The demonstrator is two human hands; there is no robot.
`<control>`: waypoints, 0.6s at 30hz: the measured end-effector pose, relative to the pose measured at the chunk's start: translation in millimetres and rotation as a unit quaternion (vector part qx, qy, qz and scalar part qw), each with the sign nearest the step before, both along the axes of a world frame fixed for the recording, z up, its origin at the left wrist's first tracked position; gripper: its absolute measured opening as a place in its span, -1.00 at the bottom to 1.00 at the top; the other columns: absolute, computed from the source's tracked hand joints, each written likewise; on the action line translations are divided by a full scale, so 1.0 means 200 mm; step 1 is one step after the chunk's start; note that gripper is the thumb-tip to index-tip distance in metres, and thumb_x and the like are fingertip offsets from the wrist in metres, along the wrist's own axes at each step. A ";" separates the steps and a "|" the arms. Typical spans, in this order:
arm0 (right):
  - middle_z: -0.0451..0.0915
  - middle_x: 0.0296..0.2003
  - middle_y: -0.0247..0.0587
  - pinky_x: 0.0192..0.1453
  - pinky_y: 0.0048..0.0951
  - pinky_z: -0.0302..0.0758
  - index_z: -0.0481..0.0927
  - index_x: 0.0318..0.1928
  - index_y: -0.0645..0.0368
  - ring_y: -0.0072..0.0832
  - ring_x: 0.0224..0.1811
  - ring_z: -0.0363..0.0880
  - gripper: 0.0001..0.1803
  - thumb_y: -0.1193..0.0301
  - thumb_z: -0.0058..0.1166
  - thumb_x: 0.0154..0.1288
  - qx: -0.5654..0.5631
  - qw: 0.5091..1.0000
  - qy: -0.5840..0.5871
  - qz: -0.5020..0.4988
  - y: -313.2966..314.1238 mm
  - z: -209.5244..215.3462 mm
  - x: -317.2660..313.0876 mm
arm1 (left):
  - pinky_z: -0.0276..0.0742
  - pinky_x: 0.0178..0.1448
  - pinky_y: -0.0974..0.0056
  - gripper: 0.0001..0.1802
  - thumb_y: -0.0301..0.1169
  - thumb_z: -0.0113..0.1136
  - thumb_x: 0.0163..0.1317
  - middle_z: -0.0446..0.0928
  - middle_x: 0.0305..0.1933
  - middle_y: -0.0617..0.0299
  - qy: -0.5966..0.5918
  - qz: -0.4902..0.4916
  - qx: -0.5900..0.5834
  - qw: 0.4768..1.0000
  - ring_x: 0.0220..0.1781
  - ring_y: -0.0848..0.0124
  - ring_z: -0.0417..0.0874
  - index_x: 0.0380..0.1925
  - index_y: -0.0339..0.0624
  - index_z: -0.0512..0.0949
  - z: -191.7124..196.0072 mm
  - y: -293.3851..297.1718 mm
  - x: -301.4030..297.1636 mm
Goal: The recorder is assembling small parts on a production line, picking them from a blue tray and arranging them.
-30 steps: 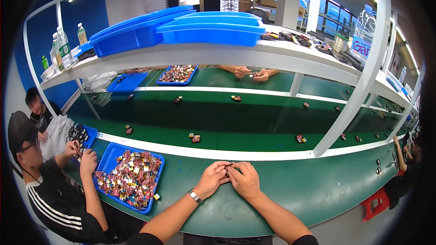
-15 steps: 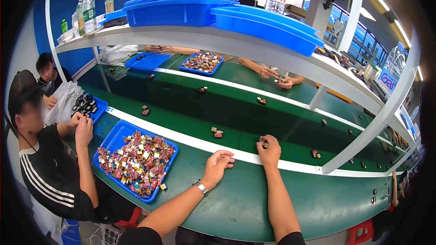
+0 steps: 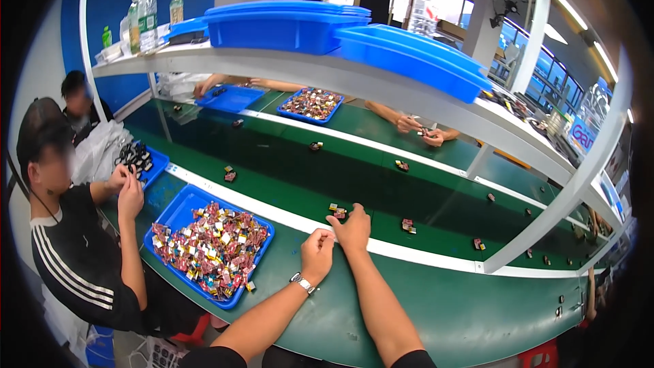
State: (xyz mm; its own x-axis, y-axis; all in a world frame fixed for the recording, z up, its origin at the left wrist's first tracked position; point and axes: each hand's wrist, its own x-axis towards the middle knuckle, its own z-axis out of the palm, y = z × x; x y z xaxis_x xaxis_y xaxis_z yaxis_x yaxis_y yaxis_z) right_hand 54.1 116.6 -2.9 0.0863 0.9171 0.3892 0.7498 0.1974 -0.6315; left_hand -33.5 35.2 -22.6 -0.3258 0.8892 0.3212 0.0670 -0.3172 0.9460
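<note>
My right hand (image 3: 352, 230) reaches over the green conveyor belt (image 3: 286, 194), thumb and fingers apart. Between them, at the fingertips, lies a small red part with a yellow-and-white piece (image 3: 335, 211); I see no firm grip on it. Just left of that wrist is my left hand (image 3: 317, 255), its fingers curled together above the white belt edge; whatever may be inside is hidden. A watch (image 3: 300, 282) sits on my left wrist. Another similar small part (image 3: 408, 226) lies on the belt to the right of my right hand.
A blue tray (image 3: 268, 235) heaped with small red, white and yellow parts stands left of my arms. Beyond it a co-worker (image 3: 75, 232) handles something beside a tray of black parts. A shelf (image 3: 286, 68) with blue trays spans overhead; its slanted post (image 3: 521, 221) stands right.
My right hand has let go of a small part, left it on the belt and moved left to another one. My left hand's fingers have curled in. The view has shifted slightly.
</note>
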 end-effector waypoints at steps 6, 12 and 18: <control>0.64 -0.23 -0.02 0.01 -0.19 0.55 0.49 0.03 0.26 -0.14 -0.12 0.60 -0.37 0.33 0.45 -0.07 0.019 0.999 0.041 0.003 -0.02 -0.07 0.16 | 0.35 -0.42 0.48 -0.90 -0.48 0.06 0.35 0.53 -0.45 0.31 -0.078 -0.033 -0.050 0.995 -0.50 0.61 0.44 -0.30 -0.26 0.53 0.01 0.01 0.01; 0.67 -0.03 -0.16 0.13 -0.30 0.54 0.40 0.23 0.20 -0.29 0.05 0.63 -0.27 0.39 0.42 0.02 0.000 0.976 0.143 0.161 -0.38 0.09 0.57 | 0.44 -0.34 0.45 -0.80 -0.35 0.02 0.44 0.59 -0.37 0.24 -0.019 -0.055 -0.075 0.995 -0.44 0.58 0.52 -0.19 -0.27 0.53 0.03 -0.01 -0.02; 0.63 0.11 -0.25 0.38 -0.20 0.37 0.25 0.40 0.11 -0.20 0.29 0.45 -0.13 0.48 0.37 0.07 -0.046 0.941 0.048 0.333 -0.66 0.22 0.80 | 0.56 -0.25 0.44 -0.55 -0.18 -0.14 0.56 0.62 -0.07 0.12 -0.064 -0.495 -0.269 0.823 -0.27 0.51 0.60 0.13 -0.35 0.47 0.10 -0.09 0.08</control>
